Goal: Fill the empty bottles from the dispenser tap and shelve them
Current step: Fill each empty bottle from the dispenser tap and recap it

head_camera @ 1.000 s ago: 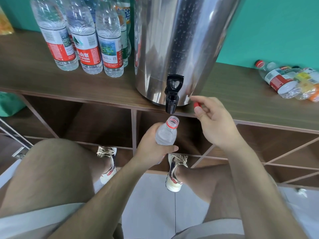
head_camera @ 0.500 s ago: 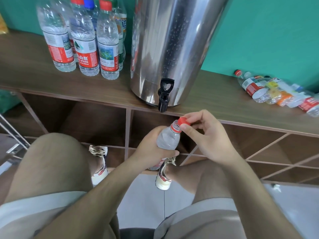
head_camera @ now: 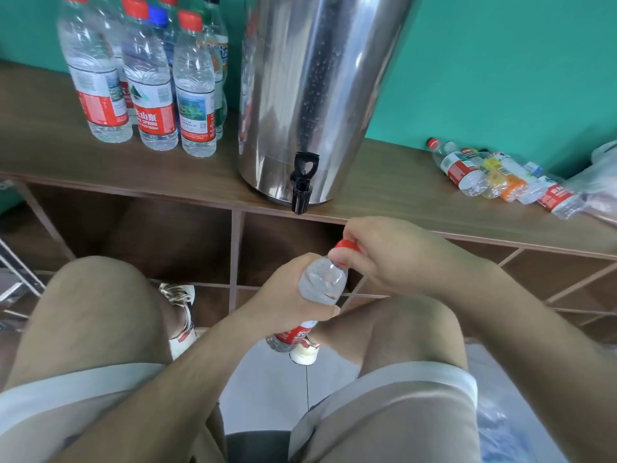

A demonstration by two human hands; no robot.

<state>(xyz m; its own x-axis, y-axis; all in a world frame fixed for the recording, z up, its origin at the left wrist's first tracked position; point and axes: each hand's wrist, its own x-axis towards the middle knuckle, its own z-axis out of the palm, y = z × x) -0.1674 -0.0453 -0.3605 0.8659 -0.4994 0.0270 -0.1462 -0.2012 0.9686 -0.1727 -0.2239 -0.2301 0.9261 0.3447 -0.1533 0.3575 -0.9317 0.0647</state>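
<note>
A clear plastic bottle (head_camera: pixel 322 284) with a red label sits tilted in my left hand (head_camera: pixel 287 295), which grips its upper body, below and in front of the shelf edge. My right hand (head_camera: pixel 384 255) pinches the red cap (head_camera: pixel 345 245) on the bottle's neck. The steel dispenser (head_camera: pixel 310 95) stands on the wooden shelf top (head_camera: pixel 384 182), its black tap (head_camera: pixel 302 185) hanging over the front edge, above and a little left of the cap.
Several capped upright bottles (head_camera: pixel 153 88) stand left of the dispenser. Several empty bottles (head_camera: pixel 494 177) lie on their sides at the right end of the shelf. Open cubbies (head_camera: pixel 173 235) run under the shelf top. My knees and shoes are below.
The bottle has come down and away from the tap. My right hand brought the red cap from beside the tap onto the bottle's neck and now pinches it there.
</note>
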